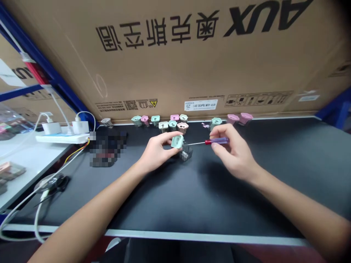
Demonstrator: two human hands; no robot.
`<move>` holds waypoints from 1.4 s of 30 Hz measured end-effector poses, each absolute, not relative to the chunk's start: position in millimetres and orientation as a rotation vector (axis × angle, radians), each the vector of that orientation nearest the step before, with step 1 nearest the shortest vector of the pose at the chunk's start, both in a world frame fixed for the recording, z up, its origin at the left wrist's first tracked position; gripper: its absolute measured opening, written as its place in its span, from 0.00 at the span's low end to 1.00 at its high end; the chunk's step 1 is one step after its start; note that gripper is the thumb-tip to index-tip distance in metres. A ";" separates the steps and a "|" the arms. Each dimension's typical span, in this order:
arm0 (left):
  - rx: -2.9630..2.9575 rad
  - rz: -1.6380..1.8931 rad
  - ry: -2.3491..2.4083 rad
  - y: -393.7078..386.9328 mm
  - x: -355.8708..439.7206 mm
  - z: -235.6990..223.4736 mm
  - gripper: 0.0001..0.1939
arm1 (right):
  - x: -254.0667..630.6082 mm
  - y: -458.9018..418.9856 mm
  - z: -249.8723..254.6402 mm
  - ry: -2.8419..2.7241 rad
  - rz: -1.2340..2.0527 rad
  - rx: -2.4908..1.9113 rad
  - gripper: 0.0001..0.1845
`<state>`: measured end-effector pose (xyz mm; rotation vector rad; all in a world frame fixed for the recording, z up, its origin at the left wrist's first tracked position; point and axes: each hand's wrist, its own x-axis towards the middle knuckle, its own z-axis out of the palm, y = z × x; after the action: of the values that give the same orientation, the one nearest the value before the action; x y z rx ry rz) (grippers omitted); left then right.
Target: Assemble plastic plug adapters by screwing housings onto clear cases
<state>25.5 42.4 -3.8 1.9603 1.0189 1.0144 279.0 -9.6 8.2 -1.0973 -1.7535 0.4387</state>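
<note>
My left hand [158, 150] pinches a small device with a mint-green socket-like face [177, 141] and a see-through dark body [186, 154], held above the black table mat. In my right hand [235, 153] is a screwdriver [218, 141] with a red and purple clear handle. Its thin shaft points left, and the tip is at the right side of the green piece; whether it touches a screw I cannot tell. Behind my hands stand several similar pieces, among them a white one [163, 126], a pale pink one [182, 126] and a green one [216, 121].
A large cardboard box [164, 73] walls off the back of the black table mat [175, 208]. At left lie a white power strip [64, 138] with cables, a pixelated dark object [106, 149] and a dark round gadget [52, 182]. Pink pieces [246, 117] stand at back right.
</note>
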 end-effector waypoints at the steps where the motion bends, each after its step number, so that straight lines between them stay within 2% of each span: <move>1: 1.961 1.014 1.023 42.4 25.6 -4.4 0.24 | 278.7 -8.7 8.6 -1.748 0.428 -1.120 0.06; 6: 1.981 1.022 1.035 42.3 26.2 -6.4 0.23 | 279.7 -5.2 11.0 -1.734 0.522 -1.156 0.04; 11: 1.995 1.031 1.017 42.6 27.0 -6.7 0.24 | 280.9 -4.5 10.6 -1.751 0.500 -1.048 0.14; 14: 2.011 1.037 1.028 42.4 28.0 -6.0 0.23 | 281.5 -3.0 9.5 -1.697 0.552 -1.132 0.09; 18: 2.065 1.042 1.041 41.7 29.3 -5.6 0.22 | 281.2 -1.3 9.3 -1.608 0.679 -1.096 0.07; 22: 2.064 1.044 1.038 42.1 29.3 -6.3 0.22 | 280.1 -0.6 8.1 -1.628 0.656 -1.014 0.10; 29: 2.103 1.040 1.038 43.3 28.5 -5.4 0.22 | 280.8 -0.9 6.5 -1.606 0.717 -1.032 0.06; 33: 2.100 1.054 1.027 44.1 28.4 -6.3 0.23 | 279.0 -4.1 9.8 -1.662 0.611 -1.044 0.11; 38: 2.109 1.074 1.033 43.9 28.6 -6.7 0.22 | 278.2 -5.8 10.8 -1.606 0.671 -1.115 0.06; 42: 2.109 1.067 1.035 43.2 28.5 -4.9 0.23 | 278.1 -4.2 13.0 -1.618 0.627 -1.106 0.06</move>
<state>28.5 43.2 -4.9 2.1093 1.0355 1.0668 278.1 -4.2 13.0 -1.1061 -1.6181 0.6270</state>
